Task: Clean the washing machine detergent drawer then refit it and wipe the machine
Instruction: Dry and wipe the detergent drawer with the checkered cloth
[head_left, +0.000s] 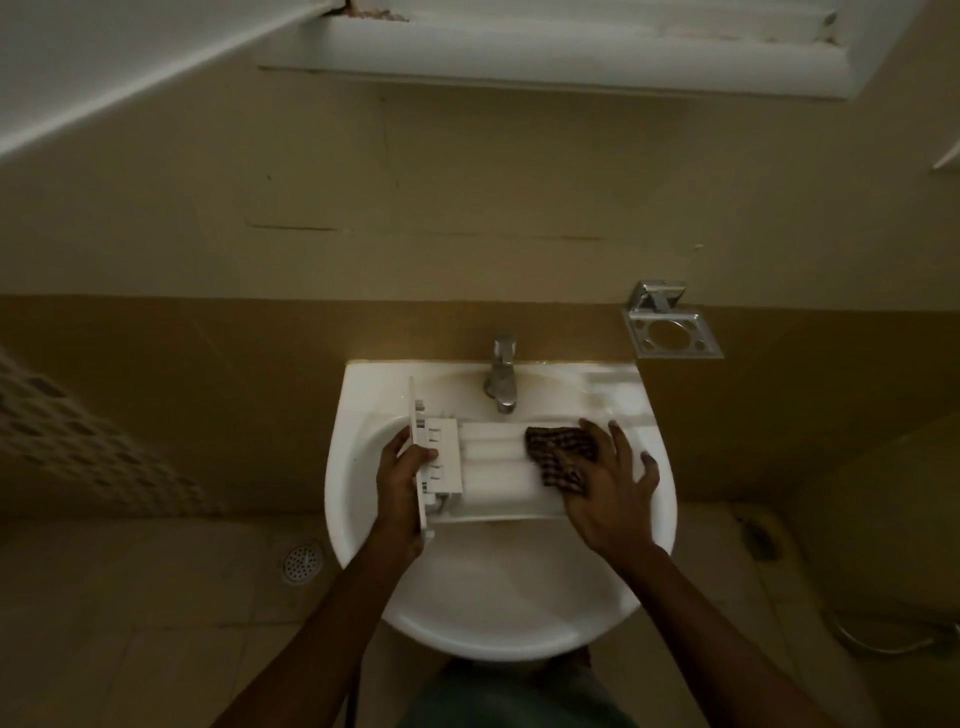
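Hanging over a white basin in a dim bathroom, both bare forearms reach forward from the bottom of the view. Beyond the hands a chrome tap stands at the basin's back edge, against a wall that is darker tan below and paler beige above. Farther up the wall runs a white window frame. Up and to the right of the right hand, a chrome holder with a round opening is fixed to the wall. Below and to the left of the left hand, a round floor drain sits in the pale tiled floor.

The white detergent drawer lies sideways across the basin bowl, between the two hands. The left hand grips its flat front panel, thumb curled over the near face, holding that end upright. The right hand lies palm down with fingers straight and splayed, pressing a dark checked cloth onto the drawer's other end. The cloth pokes out from under the palm toward the left hand.
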